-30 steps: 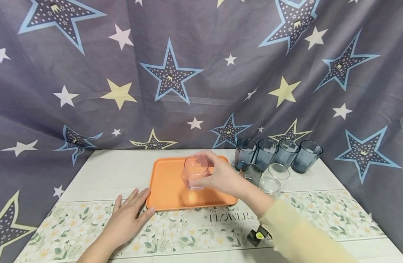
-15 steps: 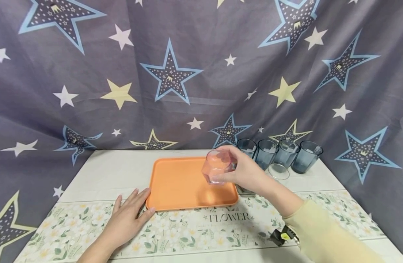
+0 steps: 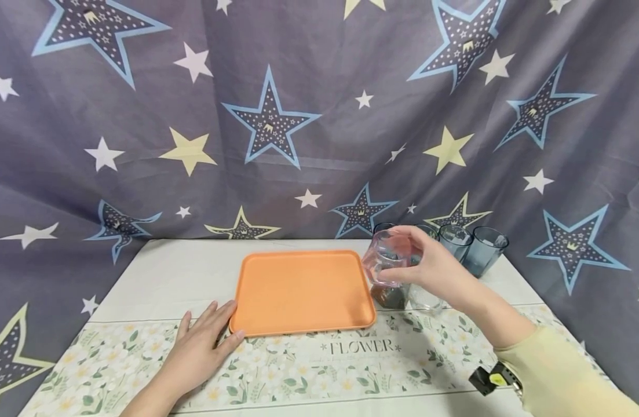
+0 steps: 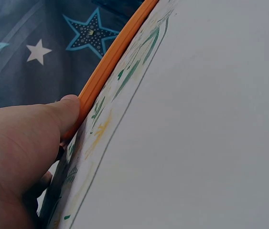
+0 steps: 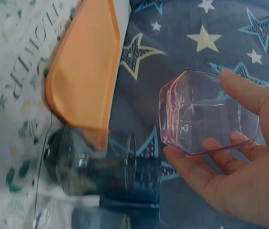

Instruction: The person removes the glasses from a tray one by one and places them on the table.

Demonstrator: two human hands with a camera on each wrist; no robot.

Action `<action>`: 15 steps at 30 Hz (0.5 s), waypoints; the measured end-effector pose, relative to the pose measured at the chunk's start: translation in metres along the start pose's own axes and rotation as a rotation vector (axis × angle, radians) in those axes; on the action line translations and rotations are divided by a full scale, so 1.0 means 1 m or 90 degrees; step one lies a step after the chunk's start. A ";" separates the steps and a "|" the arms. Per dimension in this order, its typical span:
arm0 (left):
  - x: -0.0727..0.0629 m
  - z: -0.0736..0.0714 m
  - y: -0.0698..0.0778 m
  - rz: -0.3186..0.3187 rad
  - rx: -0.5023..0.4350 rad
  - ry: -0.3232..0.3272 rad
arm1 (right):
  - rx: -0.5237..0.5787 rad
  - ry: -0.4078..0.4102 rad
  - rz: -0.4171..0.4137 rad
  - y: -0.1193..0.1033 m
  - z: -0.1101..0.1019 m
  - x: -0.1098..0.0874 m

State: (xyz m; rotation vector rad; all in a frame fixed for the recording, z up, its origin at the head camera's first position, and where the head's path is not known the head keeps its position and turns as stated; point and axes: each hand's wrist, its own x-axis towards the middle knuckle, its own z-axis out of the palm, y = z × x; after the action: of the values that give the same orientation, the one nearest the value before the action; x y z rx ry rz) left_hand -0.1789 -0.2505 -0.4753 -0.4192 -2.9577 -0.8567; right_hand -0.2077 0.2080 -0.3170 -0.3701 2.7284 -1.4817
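My right hand holds a pink transparent faceted glass in the air, just past the right edge of an orange tray. In the right wrist view, thumb and fingers curl round the pink glass, which looks empty. Below it stand a dark grey-tinted glass and a clear glass, both partly hidden by the hand and pink glass. My left hand rests at the tray's left front corner, fingers extended. Its thumb touches the orange rim in the left wrist view.
Several tall blue-tinted glasses, one of them fully visible at the right end, stand in a row at the back right. A white cloth with a floral band covers the table. A grey star-patterned curtain hangs behind.
My right hand has carried the pink glass from above the tray rightward to over the grey-tinted glass. The left hand and tray stay in place.
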 end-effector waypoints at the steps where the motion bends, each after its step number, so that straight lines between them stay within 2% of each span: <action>1: 0.000 0.000 0.000 0.000 0.001 -0.001 | -0.001 0.003 0.002 0.001 -0.004 -0.002; 15: 0.000 0.001 -0.001 0.003 0.006 0.002 | -0.022 0.026 0.052 0.034 -0.064 -0.020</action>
State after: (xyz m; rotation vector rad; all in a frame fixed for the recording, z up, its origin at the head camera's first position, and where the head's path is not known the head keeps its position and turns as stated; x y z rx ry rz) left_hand -0.1788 -0.2509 -0.4769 -0.4236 -2.9562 -0.8428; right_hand -0.2026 0.2825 -0.3121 -0.2280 2.7661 -1.4401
